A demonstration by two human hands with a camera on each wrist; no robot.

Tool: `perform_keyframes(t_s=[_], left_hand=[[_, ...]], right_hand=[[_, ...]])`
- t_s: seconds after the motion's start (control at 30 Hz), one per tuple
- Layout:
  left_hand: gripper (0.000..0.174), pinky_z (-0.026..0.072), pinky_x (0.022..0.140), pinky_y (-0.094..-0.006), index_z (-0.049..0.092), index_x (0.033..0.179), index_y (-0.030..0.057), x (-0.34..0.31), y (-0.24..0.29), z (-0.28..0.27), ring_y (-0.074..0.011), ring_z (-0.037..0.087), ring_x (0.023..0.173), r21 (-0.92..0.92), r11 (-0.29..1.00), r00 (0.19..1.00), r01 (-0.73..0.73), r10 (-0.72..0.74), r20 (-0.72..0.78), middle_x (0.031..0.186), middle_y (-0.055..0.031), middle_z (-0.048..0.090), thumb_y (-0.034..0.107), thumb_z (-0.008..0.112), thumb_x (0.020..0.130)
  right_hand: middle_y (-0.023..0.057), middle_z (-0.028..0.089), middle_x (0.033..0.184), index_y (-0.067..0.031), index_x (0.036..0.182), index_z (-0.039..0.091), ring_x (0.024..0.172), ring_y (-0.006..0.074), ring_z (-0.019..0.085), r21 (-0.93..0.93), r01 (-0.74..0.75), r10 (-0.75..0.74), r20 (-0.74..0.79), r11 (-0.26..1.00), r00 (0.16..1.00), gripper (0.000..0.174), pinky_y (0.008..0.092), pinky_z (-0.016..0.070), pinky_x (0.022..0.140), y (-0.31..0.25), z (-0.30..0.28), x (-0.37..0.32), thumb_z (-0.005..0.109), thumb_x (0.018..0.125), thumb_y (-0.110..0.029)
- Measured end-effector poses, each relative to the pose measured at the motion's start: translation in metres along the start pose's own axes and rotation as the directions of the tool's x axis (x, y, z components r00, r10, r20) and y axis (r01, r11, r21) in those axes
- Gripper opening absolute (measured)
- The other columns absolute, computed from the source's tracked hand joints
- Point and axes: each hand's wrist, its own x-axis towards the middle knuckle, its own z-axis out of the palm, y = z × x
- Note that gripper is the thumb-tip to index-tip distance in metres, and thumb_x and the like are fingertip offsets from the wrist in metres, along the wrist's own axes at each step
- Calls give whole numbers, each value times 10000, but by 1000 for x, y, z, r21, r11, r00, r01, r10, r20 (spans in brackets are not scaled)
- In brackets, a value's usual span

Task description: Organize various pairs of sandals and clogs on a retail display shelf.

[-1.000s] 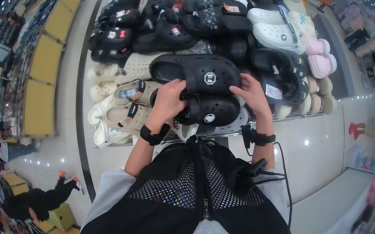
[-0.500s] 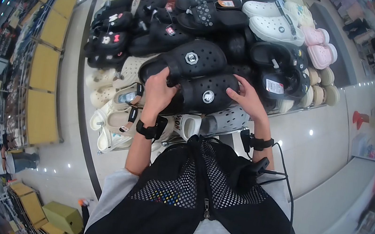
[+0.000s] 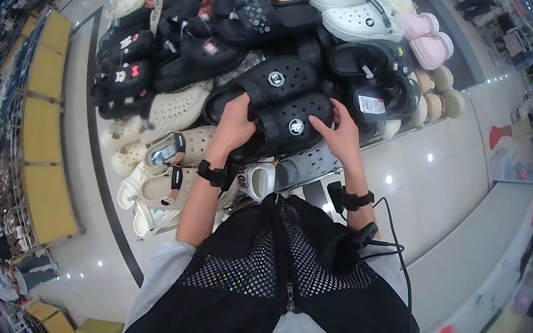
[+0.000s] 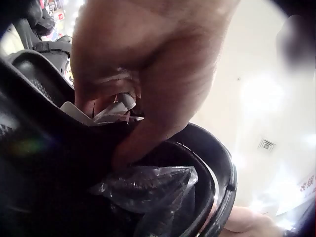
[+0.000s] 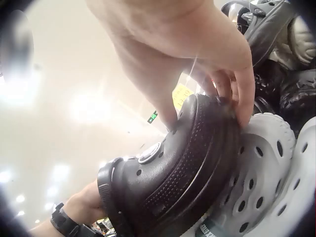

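Note:
A pair of black clogs lies angled between my hands over the shoe pile. The nearer clog (image 3: 311, 110) has a round white badge, the farther clog (image 3: 292, 71) an octagonal one. At the heel end my left hand (image 3: 237, 125) grips the pair. Its thumb reaches inside a clog in the left wrist view, next to clear plastic (image 4: 153, 185) and a small pale tag (image 4: 116, 111). My right hand (image 3: 341, 136) pinches the nearer clog's toe, thumb on top and fingers round the front, as the right wrist view shows.
Grey clogs (image 3: 310, 165) and beige clogs (image 3: 199, 141) lie just below the pair. Black slides (image 3: 269, 18), white clogs (image 3: 363, 17) and pink clogs (image 3: 430, 50) fill the pile behind. A tagged black pair (image 3: 383, 101) sits at the right. Tiled floor (image 3: 429, 161) surrounds the display.
The clogs have turned from nearly level to slanting, toes up to the right, and show more of their tops. Both hands have stayed on them. The head view has shifted.

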Motion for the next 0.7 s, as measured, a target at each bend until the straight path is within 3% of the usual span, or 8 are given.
perform_keyframes(t_s=[0.07, 0.1, 0.23, 0.3, 0.33, 0.5, 0.53, 0.7], left_hand=[[564, 490, 1030, -494, 568, 1309, -22, -2, 2, 1, -479, 575, 1232, -34, 999, 999, 31, -31, 17, 1255, -266, 667, -37, 736, 771], [564, 490, 1030, -494, 568, 1309, -22, -3, -4, 7, -479, 575, 1232, -45, 999, 999, 23, -22, 27, 1255, -266, 667, -37, 736, 771], [544, 494, 1000, -489, 565, 1318, 13, -11, -19, 10, -472, 576, 1230, 72, 997, 999, 40, -40, 0, 1257, -260, 659, 45, 775, 817], [521, 493, 995, -484, 575, 1293, 10, -13, -21, 5, -474, 579, 1214, 73, 997, 1000, 5, -6, 19, 1245, -251, 658, 67, 784, 819], [497, 495, 987, -478, 581, 1266, 3, -17, -9, -1, -476, 580, 1195, 193, 976, 993, 101, -110, 36, 1239, -252, 649, 76, 787, 820], [464, 520, 1006, -401, 651, 1315, 46, -37, 17, -36, -308, 663, 1187, 111, 978, 972, 177, -157, -173, 1267, -150, 690, 84, 778, 870], [426, 526, 999, -402, 652, 1301, 37, -38, 29, -40, -308, 666, 1176, 149, 973, 964, 177, -141, -224, 1260, -151, 690, 62, 756, 889], [349, 530, 998, -397, 667, 1255, 21, -20, 102, 1, -290, 676, 1147, 137, 988, 959, 66, -26, -281, 1232, -138, 690, 39, 730, 913]], right_hand=[[220, 701, 1285, 47, 1459, 528, 1171, 274, 691, -20, -14, 14, -6, 1000, 1000, 810, 359, 521, 1017, 4, 3, 2, 866, 847, -362], [249, 682, 1298, 55, 1449, 535, 1188, 323, 678, -55, -22, 22, -14, 998, 1000, 832, 382, 519, 1022, 13, 7, 2, 850, 838, -414], [284, 654, 1315, 63, 1438, 543, 1221, 397, 645, -148, -53, 50, -27, 988, 998, 860, 417, 514, 1037, 3, 3, -6, 813, 840, -492], [280, 658, 1303, 59, 1438, 547, 1203, 383, 657, -134, -62, 52, -75, 989, 996, 857, 417, 520, 1029, 15, -4, -11, 820, 837, -489], [278, 658, 1306, 58, 1433, 551, 1192, 370, 665, -124, -75, 68, -58, 989, 996, 857, 418, 527, 1020, 9, -7, -14, 825, 834, -491], [201, 732, 1185, 35, 1312, 651, 1032, 273, 734, 62, -99, 97, 27, 993, 995, 668, 388, 580, 917, 14, -42, -27, 856, 841, -393], [164, 762, 1090, 18, 1254, 685, 971, 240, 747, 84, -98, 97, 9, 992, 995, 548, 365, 591, 871, 12, -50, -29, 850, 860, -325], [144, 772, 1032, 12, 1213, 694, 923, 221, 749, 195, -133, 122, 70, 972, 990, 462, 339, 594, 842, 41, -94, -28, 829, 883, -281]])
